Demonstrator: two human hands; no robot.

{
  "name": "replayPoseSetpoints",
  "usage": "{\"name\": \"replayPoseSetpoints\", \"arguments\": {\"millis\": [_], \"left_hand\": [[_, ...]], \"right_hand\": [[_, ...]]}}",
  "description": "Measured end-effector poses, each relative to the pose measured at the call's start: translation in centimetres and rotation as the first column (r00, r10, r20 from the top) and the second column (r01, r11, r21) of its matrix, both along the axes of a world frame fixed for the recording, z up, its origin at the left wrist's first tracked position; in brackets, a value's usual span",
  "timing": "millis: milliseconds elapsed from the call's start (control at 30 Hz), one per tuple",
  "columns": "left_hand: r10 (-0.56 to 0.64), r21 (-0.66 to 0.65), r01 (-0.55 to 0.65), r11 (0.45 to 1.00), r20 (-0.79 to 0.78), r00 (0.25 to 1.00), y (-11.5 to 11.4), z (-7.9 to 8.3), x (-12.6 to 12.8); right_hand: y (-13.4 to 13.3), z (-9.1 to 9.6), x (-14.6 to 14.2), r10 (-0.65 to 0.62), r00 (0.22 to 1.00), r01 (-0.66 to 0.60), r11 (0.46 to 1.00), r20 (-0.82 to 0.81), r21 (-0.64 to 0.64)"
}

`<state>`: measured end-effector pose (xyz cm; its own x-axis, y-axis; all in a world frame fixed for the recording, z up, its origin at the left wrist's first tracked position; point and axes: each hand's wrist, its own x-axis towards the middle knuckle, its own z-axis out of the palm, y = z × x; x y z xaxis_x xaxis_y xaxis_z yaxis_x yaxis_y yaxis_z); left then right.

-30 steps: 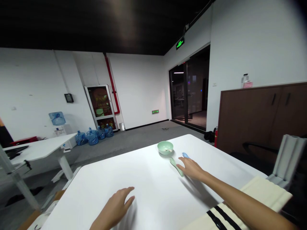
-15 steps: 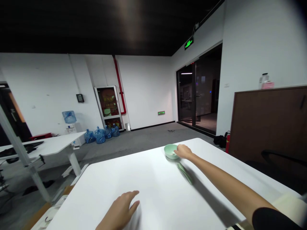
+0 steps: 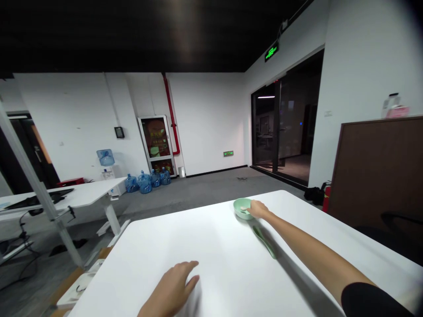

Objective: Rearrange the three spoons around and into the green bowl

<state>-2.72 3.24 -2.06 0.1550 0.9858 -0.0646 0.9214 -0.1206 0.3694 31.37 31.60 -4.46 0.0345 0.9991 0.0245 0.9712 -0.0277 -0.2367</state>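
A pale green bowl [image 3: 239, 211] sits upright on the white table [image 3: 211, 233] by its far edge. My right hand [image 3: 258, 208] has its fingers closed on the bowl's right rim. A small pale shape inside the bowl beside my fingers is too small to name. Just nearer than the bowl lies a green spoon [image 3: 264, 242], slanting on the tabletop below my right forearm. My left hand [image 3: 170, 286] hovers at the near side of the table, thumb and fingers apart, holding nothing.
A brown cabinet [image 3: 376, 171] stands to the right, with a red fire extinguisher [image 3: 326, 200] beside it. At left are another white table [image 3: 89, 193] and a metal post [image 3: 42, 193]. Blue water bottles [image 3: 144, 182] stand on the floor by the back wall.
The view has turned slightly left, so everything sits further right in it. My right hand stays at the bowl's rim, and my left hand remains open over the table.
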Motion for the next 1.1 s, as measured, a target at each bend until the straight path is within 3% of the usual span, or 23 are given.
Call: {"name": "replayPoseSetpoints", "arguments": {"millis": [200, 333, 567, 833, 1100], "left_hand": [[-0.014, -0.01, 0.014, 1.0, -0.005, 1.0, 0.0, 0.0, 0.1], [-0.03, -0.008, 0.03, 1.0, -0.017, 0.999, -0.3, 0.2, 0.1], [-0.029, 0.006, 0.029, 1.0, -0.013, 1.0, -0.9, 0.3, 0.2], [-0.017, -0.001, 0.017, 1.0, -0.008, 1.0, -0.9, 0.1, 0.1], [-0.017, -0.008, 0.017, 1.0, -0.003, 1.0, -1.0, 0.2, 0.4]], "right_hand": [[-3.7, 3.3, 0.9, 0.114, 0.989, -0.104, 0.989, -0.094, 0.11], [-7.6, 3.8, 3.0, 0.197, 0.967, -0.175, 0.975, -0.164, 0.138], [-12.1, 0.5, 6.2, 0.142, 0.973, -0.147, 0.989, -0.183, -0.018], [-12.1, -3.6, 7.0, 0.085, 0.996, -0.085, 0.993, -0.01, -0.083], [-12.1, -4.7, 7.1, 0.061, 0.998, -0.062, 0.987, -0.009, -0.146]]}}
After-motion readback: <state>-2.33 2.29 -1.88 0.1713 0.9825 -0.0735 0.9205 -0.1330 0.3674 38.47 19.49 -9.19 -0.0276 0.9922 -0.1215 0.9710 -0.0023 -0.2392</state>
